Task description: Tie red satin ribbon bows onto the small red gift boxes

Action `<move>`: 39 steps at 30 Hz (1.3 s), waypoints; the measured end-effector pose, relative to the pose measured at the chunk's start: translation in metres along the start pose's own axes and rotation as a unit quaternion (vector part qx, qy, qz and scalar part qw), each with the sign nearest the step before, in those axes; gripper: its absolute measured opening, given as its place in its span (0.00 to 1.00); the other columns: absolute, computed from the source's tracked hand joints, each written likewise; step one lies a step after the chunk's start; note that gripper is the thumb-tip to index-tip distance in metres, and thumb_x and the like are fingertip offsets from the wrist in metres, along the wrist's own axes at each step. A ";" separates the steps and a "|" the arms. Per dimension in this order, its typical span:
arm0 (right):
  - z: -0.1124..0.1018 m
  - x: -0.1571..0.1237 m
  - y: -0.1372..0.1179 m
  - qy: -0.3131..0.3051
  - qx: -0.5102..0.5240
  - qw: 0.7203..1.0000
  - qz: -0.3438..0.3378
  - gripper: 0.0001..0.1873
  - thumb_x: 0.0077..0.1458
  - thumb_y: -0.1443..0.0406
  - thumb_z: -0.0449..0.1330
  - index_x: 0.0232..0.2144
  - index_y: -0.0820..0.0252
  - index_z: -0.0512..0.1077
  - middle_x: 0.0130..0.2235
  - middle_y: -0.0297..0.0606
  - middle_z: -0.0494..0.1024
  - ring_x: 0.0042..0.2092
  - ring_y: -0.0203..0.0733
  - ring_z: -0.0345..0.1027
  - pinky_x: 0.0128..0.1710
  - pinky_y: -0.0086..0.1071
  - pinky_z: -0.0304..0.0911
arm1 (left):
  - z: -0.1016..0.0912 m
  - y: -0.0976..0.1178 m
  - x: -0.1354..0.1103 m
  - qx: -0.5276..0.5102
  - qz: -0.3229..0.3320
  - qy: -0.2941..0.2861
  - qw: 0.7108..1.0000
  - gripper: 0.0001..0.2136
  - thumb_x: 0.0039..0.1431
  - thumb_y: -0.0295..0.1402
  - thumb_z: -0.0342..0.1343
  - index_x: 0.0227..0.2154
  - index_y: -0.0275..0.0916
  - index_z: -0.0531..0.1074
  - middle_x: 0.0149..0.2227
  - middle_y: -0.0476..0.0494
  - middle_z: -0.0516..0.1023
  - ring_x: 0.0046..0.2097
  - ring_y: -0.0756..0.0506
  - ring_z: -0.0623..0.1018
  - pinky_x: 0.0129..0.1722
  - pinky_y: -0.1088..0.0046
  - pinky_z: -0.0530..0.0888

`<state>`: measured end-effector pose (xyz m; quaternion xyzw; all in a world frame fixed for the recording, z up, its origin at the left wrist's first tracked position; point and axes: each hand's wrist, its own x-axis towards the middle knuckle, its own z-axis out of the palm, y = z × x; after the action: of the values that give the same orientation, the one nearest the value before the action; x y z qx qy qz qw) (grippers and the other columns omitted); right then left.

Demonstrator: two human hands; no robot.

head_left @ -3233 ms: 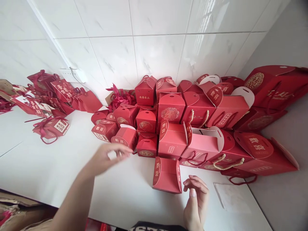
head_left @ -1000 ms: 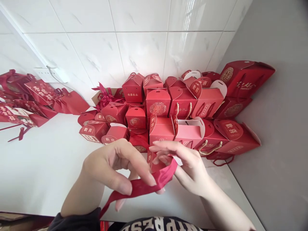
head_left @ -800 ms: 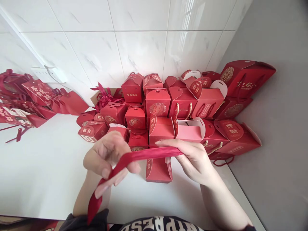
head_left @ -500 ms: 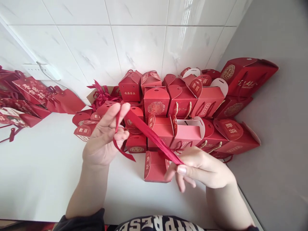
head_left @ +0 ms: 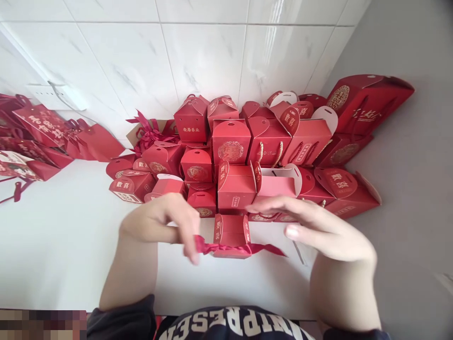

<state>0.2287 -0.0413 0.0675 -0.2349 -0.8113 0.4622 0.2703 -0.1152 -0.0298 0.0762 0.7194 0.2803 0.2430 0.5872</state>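
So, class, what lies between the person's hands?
In the head view, a red ribbon extends from the left hand toward the right hand, with a red box behind.

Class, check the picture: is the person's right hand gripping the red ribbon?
No: a visible gap separates the red ribbon from the open right hand.

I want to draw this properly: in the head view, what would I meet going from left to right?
Red packages → left hand → red ribbon → right hand → grey wall.
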 end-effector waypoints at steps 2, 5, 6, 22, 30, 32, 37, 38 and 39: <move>0.026 0.022 0.009 0.026 0.130 0.991 -0.007 0.19 0.68 0.59 0.51 0.58 0.55 0.64 0.58 0.45 0.72 0.60 0.46 0.66 0.61 0.49 0.61 | 0.021 0.008 0.021 0.038 -0.018 -0.113 0.993 0.08 0.59 0.33 0.59 0.36 0.42 0.83 0.33 0.36 0.83 0.32 0.45 0.80 0.34 0.71 0.78; 0.057 0.045 0.023 0.004 0.249 0.968 0.022 0.21 0.66 0.57 0.54 0.58 0.56 0.62 0.49 0.43 0.77 0.53 0.43 0.72 0.56 0.45 0.66 | 0.036 0.009 0.037 0.016 -0.034 -0.101 0.994 0.09 0.60 0.31 0.59 0.42 0.38 0.80 0.39 0.37 0.82 0.34 0.47 0.80 0.35 0.74 0.78; 0.063 0.047 0.027 0.000 0.280 0.959 0.031 0.21 0.66 0.56 0.55 0.57 0.57 0.63 0.44 0.41 0.78 0.48 0.41 0.74 0.51 0.42 0.68 | 0.037 0.007 0.038 -0.007 -0.046 -0.086 0.995 0.09 0.59 0.31 0.60 0.42 0.36 0.79 0.38 0.38 0.82 0.33 0.48 0.80 0.33 0.74 0.77; 0.078 0.020 0.039 0.049 0.433 0.896 0.085 0.16 0.61 0.55 0.61 0.45 0.59 0.65 0.27 0.29 0.70 0.25 0.31 0.63 0.26 0.25 0.60 | 0.053 0.005 0.043 -0.087 -0.161 -0.073 0.980 0.17 0.59 0.35 0.62 0.50 0.38 0.69 0.29 0.45 0.81 0.25 0.47 0.81 0.25 0.76 0.76; 0.077 0.001 0.040 0.047 0.465 0.873 0.135 0.20 0.61 0.52 0.60 0.50 0.56 0.64 0.34 0.32 0.75 0.19 0.28 0.62 0.16 0.23 0.58 | 0.052 0.007 0.045 -0.044 -0.146 -0.012 0.988 0.17 0.55 0.34 0.65 0.46 0.38 0.70 0.23 0.52 0.76 0.22 0.51 0.77 0.25 0.79 0.75; 0.079 -0.002 0.037 -0.008 0.426 0.890 0.161 0.15 0.63 0.55 0.58 0.44 0.61 0.69 0.26 0.30 0.74 0.15 0.25 0.54 0.14 0.21 0.50 | 0.055 0.007 0.046 -0.018 -0.146 -0.019 0.989 0.17 0.54 0.36 0.66 0.45 0.39 0.72 0.21 0.53 0.73 0.20 0.52 0.75 0.22 0.81 0.73; 0.065 -0.026 0.045 0.056 0.288 0.943 0.155 0.19 0.64 0.57 0.58 0.26 0.64 0.74 0.15 0.25 0.59 0.17 0.26 0.49 0.19 0.24 0.48 | 0.051 0.014 0.039 0.045 -0.160 -0.022 0.986 0.12 0.56 0.37 0.63 0.41 0.39 0.75 0.20 0.53 0.69 0.22 0.52 0.74 0.19 0.83 0.70; 0.060 -0.035 0.050 0.083 0.266 0.948 0.153 0.19 0.64 0.57 0.58 0.25 0.64 0.74 0.16 0.25 0.59 0.17 0.27 0.49 0.20 0.25 0.48 | 0.047 0.015 0.035 0.052 -0.159 -0.013 0.986 0.11 0.57 0.37 0.63 0.41 0.39 0.75 0.20 0.53 0.68 0.22 0.52 0.75 0.19 0.83 0.70; 0.054 -0.046 0.055 0.111 0.244 0.951 0.154 0.19 0.63 0.57 0.59 0.25 0.63 0.73 0.17 0.26 0.59 0.18 0.28 0.49 0.20 0.26 0.49 | 0.041 0.016 0.030 0.057 -0.155 -0.004 0.986 0.09 0.57 0.36 0.62 0.39 0.39 0.75 0.20 0.53 0.69 0.22 0.52 0.75 0.18 0.83 0.69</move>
<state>0.2341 -0.0785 -0.0141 -0.3337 -0.5927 0.6527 0.3336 -0.0635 -0.0405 0.0846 0.7004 0.3996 0.1303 0.5768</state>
